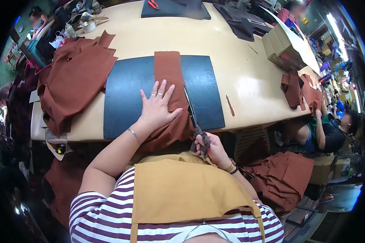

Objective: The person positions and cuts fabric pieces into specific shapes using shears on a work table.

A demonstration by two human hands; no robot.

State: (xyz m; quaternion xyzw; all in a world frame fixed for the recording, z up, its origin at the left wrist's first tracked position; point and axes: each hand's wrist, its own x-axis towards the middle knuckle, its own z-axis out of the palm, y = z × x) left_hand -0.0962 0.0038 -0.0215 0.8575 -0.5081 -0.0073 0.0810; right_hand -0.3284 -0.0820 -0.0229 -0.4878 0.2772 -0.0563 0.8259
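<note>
A strip of rust-brown material [167, 67] lies over the dark cutting mat [127, 93], its near end hanging in folds over the table's front edge. My left hand [159, 106] rests flat on the strip with its fingers spread. Just right of it, my right hand [211, 149] is wrapped round the handles of large scissors [194, 117]. The scissors point away from me, with their blades along the strip's right edge. Whether the blades are apart is too small to tell.
Brown material [79, 77] is heaped on the table's left side, with more pieces [292, 89] at the right. A cardboard box [282, 48] stands at the back right. A seated person [332, 129] is beyond the right end. Red-handled tool [153, 4] lies at the far edge.
</note>
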